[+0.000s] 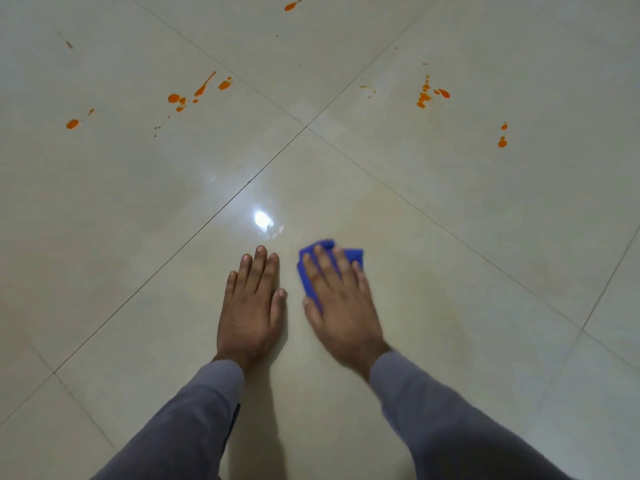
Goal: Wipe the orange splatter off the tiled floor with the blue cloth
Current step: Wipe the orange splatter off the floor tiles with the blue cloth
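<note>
**While both hands are laid on the floor, orange splatter is seen well beyond them**

Viewed from above, a glossy cream tiled floor (450, 209) is shown, crossed by thin dark grout lines. The left hand (251, 303) is laid flat on a tile, its fingers straight and pressed together, holding nothing. Just beside it, the right hand (337, 299) is pressed palm-down on the blue cloth (353, 256), fingers straight and slightly spread; the crumpled cloth is seen past the fingertips and along the thumb side. Grey sleeves (450, 420) are worn on both arms. The orange splatter (180, 98) is scattered in several groups across the far tiles, well apart from the cloth. A bright light reflection (263, 219) is seen just ahead of the hands.
</note>
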